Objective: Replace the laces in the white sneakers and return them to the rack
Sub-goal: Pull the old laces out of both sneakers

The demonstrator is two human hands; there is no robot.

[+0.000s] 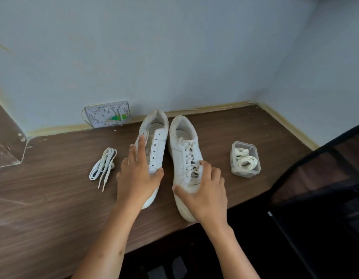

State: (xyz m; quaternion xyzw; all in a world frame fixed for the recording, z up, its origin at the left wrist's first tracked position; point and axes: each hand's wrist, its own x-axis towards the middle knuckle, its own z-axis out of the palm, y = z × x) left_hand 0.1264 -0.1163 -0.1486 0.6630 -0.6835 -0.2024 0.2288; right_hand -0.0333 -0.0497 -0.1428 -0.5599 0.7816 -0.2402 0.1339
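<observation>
Two white sneakers are being kept side by side on the brown wooden bench (53,198), toes toward the person and heels toward the wall. The unlaced sneaker (154,146), its eyelets bare, is being held by the left hand (137,174): the fingers (141,143) are lying straight along its outer side while the thumb is pressing across the vamp, so the toe is being lightly pinched. Just beside it, on the side away from the loose lace, the laced sneaker (184,158) is being covered at the forefoot by the right hand (204,190), fingers spread apart and slightly bent, fingertips touching the lowest lace crossings, thumb against the toe's inner edge; whether anything is actually being gripped cannot be told.

A removed lace (103,168) is lying in a loose bundle on the far side of the unlaced sneaker. Well apart from that sneaker, beyond the laced one, a clear plastic tub (246,172) is holding coiled cream laces (245,158).

The sneakers are being judged light, with a stiff sole and a soft, creasable upper, best steadied at the toe or heel. The laces are being judged limp and tangle-prone, best pinched at the stiff tips or pulled crossing by crossing from the top eyelets down.
</observation>
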